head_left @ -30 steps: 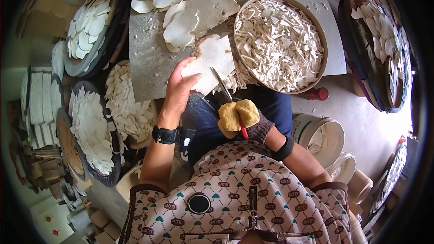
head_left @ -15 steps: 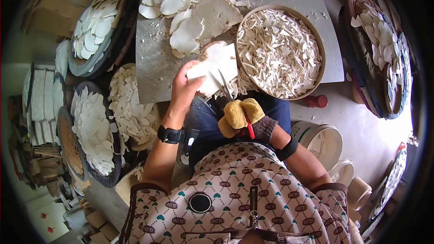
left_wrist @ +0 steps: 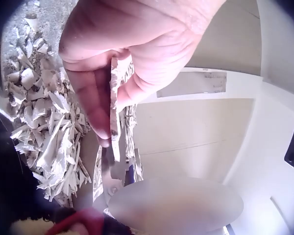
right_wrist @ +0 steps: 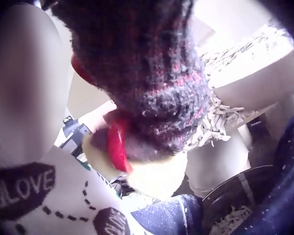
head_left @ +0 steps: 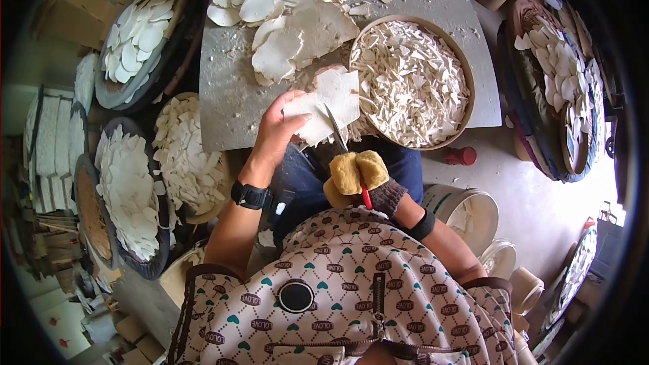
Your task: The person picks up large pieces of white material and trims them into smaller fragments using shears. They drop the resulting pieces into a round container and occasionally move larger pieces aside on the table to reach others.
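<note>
My bare left hand pinches a flat white slice with a ragged, brownish far edge, thumb on top. In the left wrist view the slice shows edge-on between thumb and fingers. My right hand, in a dark knit glove, grips scissors with red handles; fuzzy yellow padding surrounds the grip. One blade lies over the slice's face, the other largely hidden beneath. In the right wrist view a red handle runs across the pale padding below the glove.
A round tray heaped with white slivers stands on the grey metal table. Larger white slices lie at the table's far left. Baskets of white pieces stand left, a white bucket and red-capped object right.
The white slice has turned slightly, its right edge now more upright, while both hands keep their hold. The whole head view has shifted a little.
</note>
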